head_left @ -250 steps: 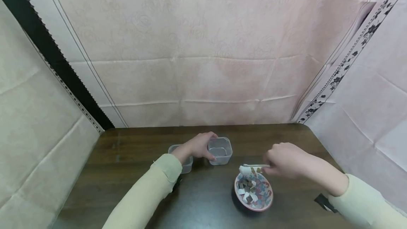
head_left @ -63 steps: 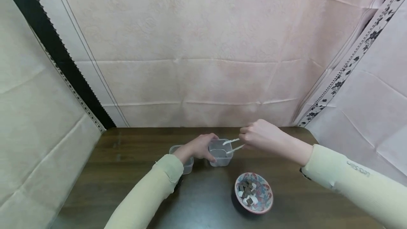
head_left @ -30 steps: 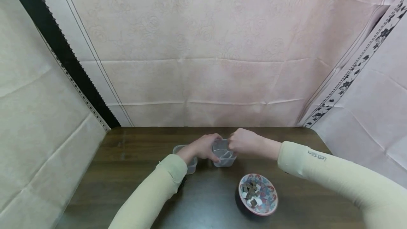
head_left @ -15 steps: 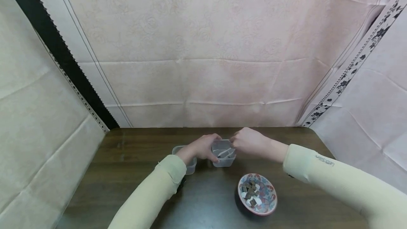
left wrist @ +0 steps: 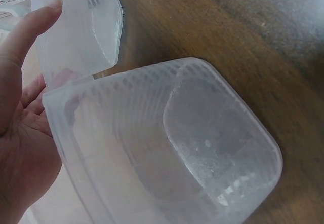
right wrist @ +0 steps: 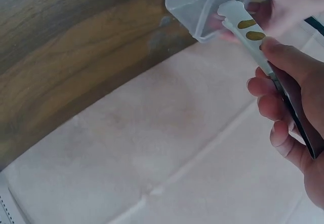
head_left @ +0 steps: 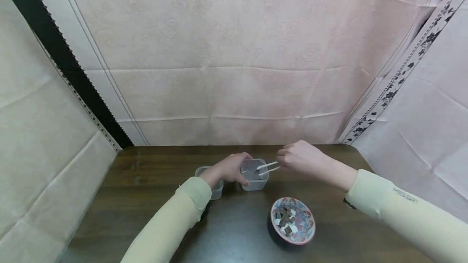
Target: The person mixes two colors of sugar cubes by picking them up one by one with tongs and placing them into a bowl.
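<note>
My left hand point(head_left: 232, 167) grips the clear plastic container point(head_left: 254, 186) from its left side, thumb at the near wall and fingers at the far one. My right hand point(head_left: 297, 155) holds tongs point(head_left: 267, 165) with pale arms, which point left with their spread tips over this container's opening. In the right wrist view the tongs point(right wrist: 255, 49) show yellow-green oval marks and a dark handle part between thumb and fingers. Whether the tips hold anything is too small to tell. A dark bit shows inside the container point(right wrist: 190, 6).
A second clear container point(left wrist: 223, 133) stands under my left wrist, partly hidden in the head view. Nearer me is a patterned bowl point(head_left: 313, 226) with several small brown and white pieces point(head_left: 287, 224). The wooden table point(head_left: 128, 214) meets pale cloth walls point(head_left: 234, 92) behind.
The right hand went from the bowl to the container with the tongs, dipped down there, and has now drawn back right, the tongs spread. The left hand keeps its hold.
</note>
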Demonstrator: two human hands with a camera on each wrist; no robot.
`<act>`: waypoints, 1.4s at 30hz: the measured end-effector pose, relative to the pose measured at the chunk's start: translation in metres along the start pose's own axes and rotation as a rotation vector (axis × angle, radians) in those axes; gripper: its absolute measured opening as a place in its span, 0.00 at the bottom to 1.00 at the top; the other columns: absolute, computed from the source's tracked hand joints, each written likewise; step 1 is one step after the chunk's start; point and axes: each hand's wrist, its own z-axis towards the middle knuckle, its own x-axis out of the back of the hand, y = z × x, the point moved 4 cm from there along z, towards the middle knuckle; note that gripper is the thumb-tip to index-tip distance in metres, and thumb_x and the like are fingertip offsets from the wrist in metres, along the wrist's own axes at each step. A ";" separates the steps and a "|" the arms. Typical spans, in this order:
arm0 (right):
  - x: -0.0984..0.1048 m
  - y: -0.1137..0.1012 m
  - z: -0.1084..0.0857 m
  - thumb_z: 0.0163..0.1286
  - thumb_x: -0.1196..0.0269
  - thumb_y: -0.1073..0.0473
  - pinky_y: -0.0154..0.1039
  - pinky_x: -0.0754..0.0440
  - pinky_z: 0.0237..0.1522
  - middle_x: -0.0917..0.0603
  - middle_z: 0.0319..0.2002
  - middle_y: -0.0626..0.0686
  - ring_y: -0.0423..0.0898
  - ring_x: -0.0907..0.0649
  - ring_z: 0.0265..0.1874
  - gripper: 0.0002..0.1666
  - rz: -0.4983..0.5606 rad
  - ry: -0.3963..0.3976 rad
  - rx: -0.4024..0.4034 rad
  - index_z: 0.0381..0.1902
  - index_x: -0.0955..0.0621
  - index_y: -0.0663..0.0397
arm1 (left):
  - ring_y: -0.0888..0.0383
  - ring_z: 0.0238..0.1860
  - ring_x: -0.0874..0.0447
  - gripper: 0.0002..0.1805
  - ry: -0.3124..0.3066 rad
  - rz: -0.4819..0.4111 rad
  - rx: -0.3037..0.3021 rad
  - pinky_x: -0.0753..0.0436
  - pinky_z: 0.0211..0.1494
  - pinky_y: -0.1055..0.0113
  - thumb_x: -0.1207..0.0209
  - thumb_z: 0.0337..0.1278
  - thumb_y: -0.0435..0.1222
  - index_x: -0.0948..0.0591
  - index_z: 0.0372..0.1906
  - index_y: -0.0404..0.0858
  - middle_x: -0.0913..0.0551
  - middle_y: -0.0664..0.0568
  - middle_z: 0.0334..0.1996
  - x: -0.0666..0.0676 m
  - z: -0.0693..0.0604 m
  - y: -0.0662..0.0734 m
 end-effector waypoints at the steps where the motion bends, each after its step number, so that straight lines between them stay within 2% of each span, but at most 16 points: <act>1: 0.003 0.000 -0.003 0.58 0.19 0.54 0.40 0.20 0.22 0.18 0.25 0.42 0.42 0.19 0.24 0.15 0.000 0.009 0.001 0.26 0.17 0.45 | 0.47 0.69 0.21 0.46 -0.001 -0.001 0.000 0.22 0.72 0.53 0.17 0.49 0.40 0.26 0.72 0.38 0.19 0.44 0.69 0.000 0.000 0.000; 9: 0.030 -0.006 -0.031 0.52 0.17 0.53 0.40 0.24 0.19 0.21 0.23 0.41 0.42 0.20 0.23 0.19 -0.006 0.153 0.011 0.26 0.20 0.45 | 0.47 0.69 0.22 0.46 -0.008 -0.017 0.009 0.23 0.72 0.52 0.17 0.49 0.40 0.27 0.73 0.37 0.20 0.43 0.69 -0.001 -0.001 -0.003; 16: 0.043 -0.016 -0.053 0.51 0.16 0.51 0.38 0.25 0.18 0.24 0.22 0.40 0.41 0.22 0.21 0.20 0.002 0.169 0.041 0.26 0.20 0.45 | 0.46 0.70 0.22 0.46 -0.009 -0.026 0.002 0.23 0.73 0.51 0.18 0.50 0.39 0.28 0.73 0.35 0.21 0.41 0.70 0.000 -0.003 -0.002; 26: 0.050 -0.037 -0.074 0.46 0.15 0.49 0.37 0.24 0.19 0.24 0.22 0.39 0.39 0.23 0.21 0.21 -0.020 0.100 0.040 0.24 0.20 0.44 | 0.47 0.70 0.22 0.45 -0.015 -0.028 0.008 0.22 0.73 0.51 0.18 0.51 0.39 0.27 0.73 0.38 0.20 0.43 0.70 0.000 0.000 -0.002; 34: 0.048 -0.053 -0.081 0.47 0.16 0.47 0.39 0.24 0.18 0.25 0.21 0.39 0.41 0.22 0.21 0.22 -0.051 -0.011 0.032 0.19 0.21 0.42 | 0.47 0.69 0.22 0.45 -0.023 -0.037 0.018 0.22 0.73 0.50 0.18 0.52 0.40 0.27 0.73 0.39 0.20 0.45 0.70 0.000 0.001 -0.001; 38: 0.046 -0.056 -0.082 0.47 0.16 0.47 0.40 0.22 0.20 0.23 0.22 0.39 0.41 0.21 0.22 0.21 -0.047 -0.064 0.014 0.20 0.20 0.42 | 0.47 0.69 0.22 0.44 -0.021 -0.037 0.021 0.22 0.72 0.50 0.18 0.52 0.40 0.27 0.73 0.39 0.20 0.45 0.70 0.000 0.000 -0.001; 42: 0.047 -0.053 -0.084 0.47 0.17 0.47 0.41 0.21 0.20 0.23 0.22 0.39 0.41 0.21 0.23 0.20 -0.017 -0.079 -0.011 0.20 0.20 0.43 | 0.47 0.70 0.22 0.44 -0.021 -0.041 0.025 0.22 0.72 0.50 0.18 0.53 0.39 0.27 0.73 0.40 0.20 0.45 0.70 0.000 0.000 -0.001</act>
